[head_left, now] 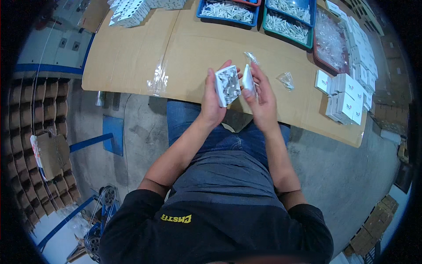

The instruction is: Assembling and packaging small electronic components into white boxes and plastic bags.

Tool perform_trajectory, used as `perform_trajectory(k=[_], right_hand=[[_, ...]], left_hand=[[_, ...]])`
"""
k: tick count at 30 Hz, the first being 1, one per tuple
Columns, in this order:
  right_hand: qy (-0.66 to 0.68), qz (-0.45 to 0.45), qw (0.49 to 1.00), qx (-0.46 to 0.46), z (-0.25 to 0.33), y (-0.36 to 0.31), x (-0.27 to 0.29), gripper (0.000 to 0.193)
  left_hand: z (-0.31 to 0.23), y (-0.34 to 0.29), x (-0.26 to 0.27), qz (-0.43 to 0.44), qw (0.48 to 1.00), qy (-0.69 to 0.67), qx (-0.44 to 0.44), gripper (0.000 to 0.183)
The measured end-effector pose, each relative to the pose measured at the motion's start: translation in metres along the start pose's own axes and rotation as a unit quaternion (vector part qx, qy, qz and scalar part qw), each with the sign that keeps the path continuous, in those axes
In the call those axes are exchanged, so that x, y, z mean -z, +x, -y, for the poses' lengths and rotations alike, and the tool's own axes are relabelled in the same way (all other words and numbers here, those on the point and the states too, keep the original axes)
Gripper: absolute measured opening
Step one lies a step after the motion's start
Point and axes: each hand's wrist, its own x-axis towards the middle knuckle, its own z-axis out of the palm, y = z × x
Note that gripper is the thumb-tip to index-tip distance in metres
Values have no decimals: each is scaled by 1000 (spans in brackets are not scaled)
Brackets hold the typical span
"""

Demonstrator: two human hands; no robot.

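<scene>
My left hand (211, 100) is closed around the side of a white square box-like piece (227, 85), whose inner face with grey and white parts is turned up. Just to the right, a thin white plate (248, 81) stands nearly edge-on between the thumb and fingers of my right hand (265, 104). A small gap separates the two pieces above the table's near edge. A small clear bag (286, 81) with little parts lies right of my right hand. Beyond my right fingertips is another small clear bag (251, 57).
Cardboard covers the table (132, 48). At the back stand a blue tray (226, 21) and a green tray (288, 43) with small white parts. A red tray (329, 67) holds clear bags. White square pieces (347, 97) are stacked at right, others (129, 13) at far left.
</scene>
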Motion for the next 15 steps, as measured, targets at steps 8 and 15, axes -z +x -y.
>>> perform_trajectory(k=[8, 15], right_hand=[[-206, -27, 965, 159, 1, -6, -32, 60], [-200, -40, 959, 198, 0, -4, -39, 60]], left_hand=[[-6, -12, -17, 13, 998, 24, -49, 67], [-7, -16, -22, 30, 996, 19, -79, 68]])
